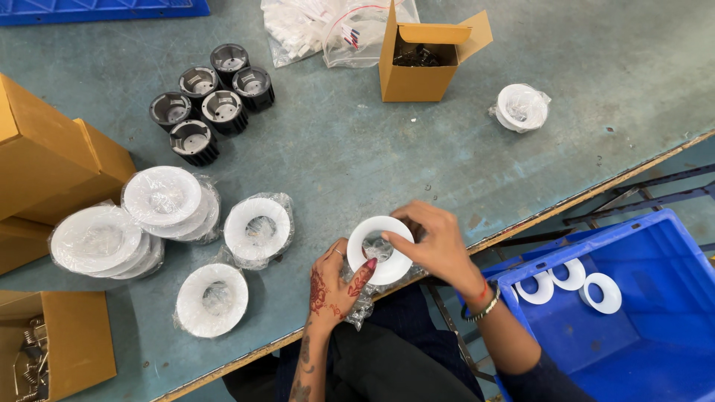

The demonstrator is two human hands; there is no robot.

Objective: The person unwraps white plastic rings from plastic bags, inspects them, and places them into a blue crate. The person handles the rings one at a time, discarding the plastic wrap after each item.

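Both my hands hold one white plastic ring (pixel 356 240) over the near edge of the grey-green table (pixel 350 149). My left hand (pixel 335 281) grips its lower rim and the crumpled clear wrapper (pixel 365 301) under it. On the ring's right rim rests my right hand (pixel 434 240), its fingers curled at the centre hole. To the left lie several white rings in clear wrap (pixel 257 227), some stacked (pixel 167 199). Several black ribbed cylinders (pixel 212 104) stand at the back left.
A blue bin (pixel 655 327) at the lower right holds three bare white rings (pixel 602 292). An open brown carton (pixel 417 63) and clear bags (pixel 320 30) sit at the back. One wrapped ring (pixel 521 106) lies at the right. Brown cartons (pixel 52 156) line the left edge.
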